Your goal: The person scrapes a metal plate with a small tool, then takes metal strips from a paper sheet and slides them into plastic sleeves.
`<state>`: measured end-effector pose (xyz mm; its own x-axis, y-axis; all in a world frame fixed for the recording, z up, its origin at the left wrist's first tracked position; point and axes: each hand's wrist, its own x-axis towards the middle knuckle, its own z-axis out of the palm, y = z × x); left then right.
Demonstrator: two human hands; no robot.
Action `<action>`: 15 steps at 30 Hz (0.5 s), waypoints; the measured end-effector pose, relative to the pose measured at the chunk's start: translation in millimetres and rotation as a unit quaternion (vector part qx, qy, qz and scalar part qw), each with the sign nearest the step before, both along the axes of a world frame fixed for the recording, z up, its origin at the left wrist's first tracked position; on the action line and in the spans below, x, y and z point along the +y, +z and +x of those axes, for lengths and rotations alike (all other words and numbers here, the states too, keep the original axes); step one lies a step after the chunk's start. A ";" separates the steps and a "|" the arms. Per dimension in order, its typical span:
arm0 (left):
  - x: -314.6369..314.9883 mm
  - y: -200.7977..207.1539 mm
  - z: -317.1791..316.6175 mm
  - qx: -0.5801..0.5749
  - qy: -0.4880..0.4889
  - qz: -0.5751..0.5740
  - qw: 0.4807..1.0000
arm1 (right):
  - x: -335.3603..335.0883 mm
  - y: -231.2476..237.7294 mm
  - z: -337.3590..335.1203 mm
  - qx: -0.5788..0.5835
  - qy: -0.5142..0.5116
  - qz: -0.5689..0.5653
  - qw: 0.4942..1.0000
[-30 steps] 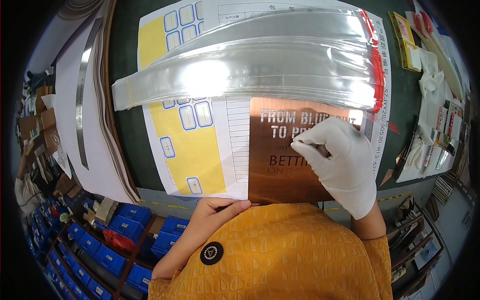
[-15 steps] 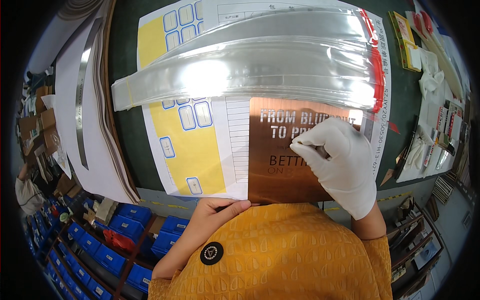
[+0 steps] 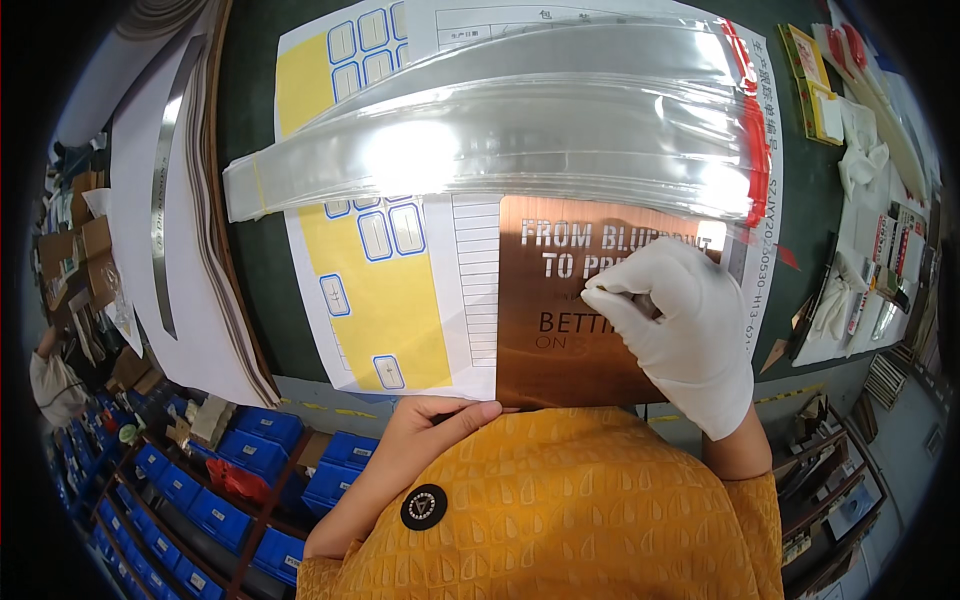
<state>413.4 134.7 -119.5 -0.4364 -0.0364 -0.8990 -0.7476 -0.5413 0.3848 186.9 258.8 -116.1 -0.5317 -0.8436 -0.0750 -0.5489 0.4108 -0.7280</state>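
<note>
A copper-coloured metal plate (image 3: 560,375) with pale and dark lettering lies at the table's near edge. Bare and low, my left hand (image 3: 440,425) is at the plate's near left corner, thumb along the edge and other fingers mostly hidden; it appears to grip that corner. My right hand (image 3: 685,320), in a white glove, is over the plate's right half. Its thumb and forefinger are pinched together near the lettering, and whatever lies between the tips is too small to make out. Clear plastic bags (image 3: 560,140) with red ends overlap the plate's far edge.
Printed sheets with yellow areas (image 3: 400,310) lie under the bags. A stack of white sheets (image 3: 180,250) with a metal strip (image 3: 165,200) stands left. White gloves (image 3: 860,150) and a yellow box (image 3: 805,70) are at the right. Blue bins (image 3: 220,510) fill shelves below left.
</note>
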 end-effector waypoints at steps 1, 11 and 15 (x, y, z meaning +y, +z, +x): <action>0.3 -0.3 0.4 0.004 -0.001 -0.004 1.000 | -0.1 -0.2 -0.2 -0.001 -0.003 0.001 1.000; -0.8 0.6 -1.1 -0.002 -0.001 0.002 1.000 | -2.0 0.1 0.8 0.011 -0.008 0.000 1.000; -0.9 -0.2 0.1 0.002 -0.004 0.003 1.000 | -1.7 -0.3 0.9 0.014 -0.003 -0.004 1.000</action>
<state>413.5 133.8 -119.7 -0.4398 -0.0285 -0.8976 -0.7501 -0.5379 0.3846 187.7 257.1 -116.4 -0.5387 -0.8408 -0.0541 -0.5662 0.4088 -0.7157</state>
